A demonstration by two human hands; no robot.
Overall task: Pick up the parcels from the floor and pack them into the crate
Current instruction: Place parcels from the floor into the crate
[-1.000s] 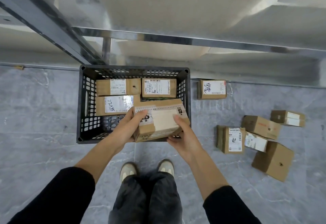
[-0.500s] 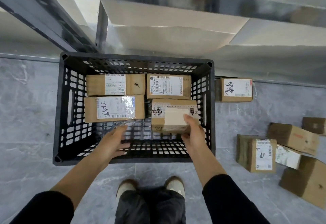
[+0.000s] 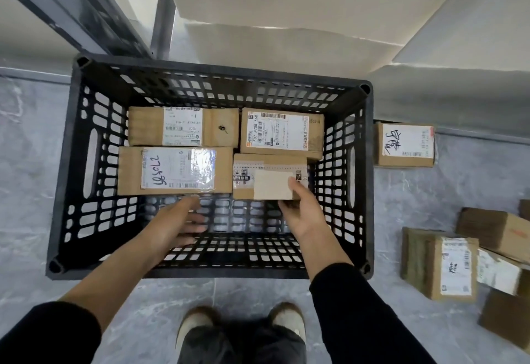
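A black slatted crate [image 3: 64, 168] stands on the floor in front of my feet. Three brown parcels lie flat inside: one at the back left [image 3: 149, 127], one at the back right [image 3: 282, 132], one with handwriting at the left [image 3: 175, 170]. My right hand [image 3: 302, 214] grips the near edge of a fourth parcel [image 3: 268, 175], which sits low in the crate's right side against the back right one. My left hand [image 3: 175, 221] hovers inside the crate beside it, fingers apart, holding nothing.
Several more brown parcels lie on the grey floor to the right: one [image 3: 405, 144] by the crate's far right corner and a loose pile [image 3: 440, 266] at the right edge. Metal shelving [image 3: 163, 16] with large cartons rises behind the crate.
Both hands carried the fourth parcel from above the crate's near rim down into its right side. My left hand let go of it and drew aside; the right still holds it.
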